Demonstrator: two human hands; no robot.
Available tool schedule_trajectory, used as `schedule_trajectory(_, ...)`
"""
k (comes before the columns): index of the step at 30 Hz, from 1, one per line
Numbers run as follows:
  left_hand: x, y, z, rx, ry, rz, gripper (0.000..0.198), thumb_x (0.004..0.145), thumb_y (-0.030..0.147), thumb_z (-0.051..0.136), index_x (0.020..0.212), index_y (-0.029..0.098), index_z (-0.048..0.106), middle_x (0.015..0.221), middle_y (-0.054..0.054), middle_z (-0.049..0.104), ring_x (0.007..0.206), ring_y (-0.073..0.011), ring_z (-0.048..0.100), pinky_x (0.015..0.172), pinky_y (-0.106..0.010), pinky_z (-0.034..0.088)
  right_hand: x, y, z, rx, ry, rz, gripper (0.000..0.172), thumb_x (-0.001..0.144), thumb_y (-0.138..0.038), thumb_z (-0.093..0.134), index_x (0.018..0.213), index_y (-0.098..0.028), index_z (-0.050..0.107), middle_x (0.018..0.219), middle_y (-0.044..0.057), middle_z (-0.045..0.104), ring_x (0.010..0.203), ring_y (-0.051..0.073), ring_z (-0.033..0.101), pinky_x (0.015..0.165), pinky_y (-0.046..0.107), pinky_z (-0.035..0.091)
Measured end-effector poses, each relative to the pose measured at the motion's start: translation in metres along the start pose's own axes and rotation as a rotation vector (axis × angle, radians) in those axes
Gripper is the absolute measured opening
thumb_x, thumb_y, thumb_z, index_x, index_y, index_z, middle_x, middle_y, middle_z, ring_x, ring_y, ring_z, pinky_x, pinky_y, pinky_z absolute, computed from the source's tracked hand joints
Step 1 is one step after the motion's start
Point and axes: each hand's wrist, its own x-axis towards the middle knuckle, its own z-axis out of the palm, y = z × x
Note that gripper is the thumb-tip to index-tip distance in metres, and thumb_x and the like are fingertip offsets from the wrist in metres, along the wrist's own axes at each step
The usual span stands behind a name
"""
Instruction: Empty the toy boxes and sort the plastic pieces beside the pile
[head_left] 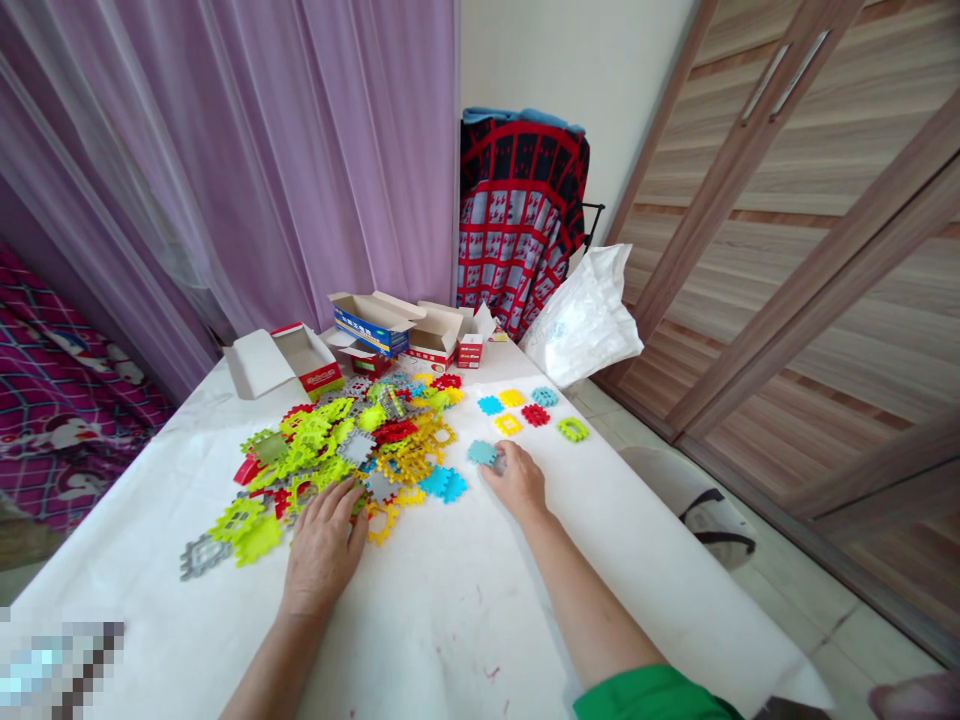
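Note:
A heap of toothed plastic building tiles [322, 435] in lime green, yellow, red, grey and blue covers the left-middle of the table. My left hand [326, 545] lies at the heap's near edge, fingers stretched over the tiles and thumb apart. Between finger and thumb, my right hand [517, 483] pinches a pale blue toothed tile [481, 452], to the right of the heap. Beyond that hand, a few separate tiles lie spread out: a blue tile [490, 405], a red tile [535, 414], a yellow frame tile [507, 424] and a lime green one [572, 430] among them.
Opened cardboard boxes stand along the table's far edge, including a blue box [371, 325] and a red box [304, 360]. A white plastic bag [589, 320] sits at the far right corner. A clear tub [690, 500] is on the floor, near the wooden wardrobe [810, 250].

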Motion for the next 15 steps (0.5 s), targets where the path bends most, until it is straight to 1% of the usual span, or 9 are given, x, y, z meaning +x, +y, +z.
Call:
schedule_trajectory(4,0.001,0.000,0.000,-0.004,-0.004,0.002,0.035,0.092,0.036,0.041,0.114,0.019,0.063,0.123,-0.011,0.066,0.115,-0.0301,0.058,0.097,-0.049,0.046,0.014,-0.010,0.008,-0.049,0.043,0.050,0.036,0.077,-0.034,0.069,0.109,-0.020,0.059,0.104,0.006,0.068,0.098,0.020,0.061,0.078,0.027,0.043)
schedule_trajectory(10,0.000,-0.001,-0.001,-0.021,-0.016,-0.013,0.035,0.092,0.036,0.042,0.113,0.019,0.064,0.123,-0.011,0.066,0.115,-0.0295,0.058,0.099,-0.049,0.045,0.036,-0.018,0.022,-0.053,0.108,0.117,0.031,0.079,-0.035,0.068,0.107,-0.021,0.060,0.104,0.006,0.068,0.097,0.021,0.060,0.077,0.027,0.041)
schedule_trajectory(15,0.000,0.000,-0.001,-0.015,-0.026,-0.018,0.035,0.092,0.036,0.043,0.115,0.020,0.063,0.124,-0.010,0.066,0.117,-0.0297,0.057,0.100,-0.049,0.044,0.054,-0.026,0.032,-0.088,0.144,0.072,0.032,0.082,-0.037,0.068,0.108,-0.019,0.061,0.103,0.007,0.069,0.097,0.022,0.059,0.079,0.028,0.040)
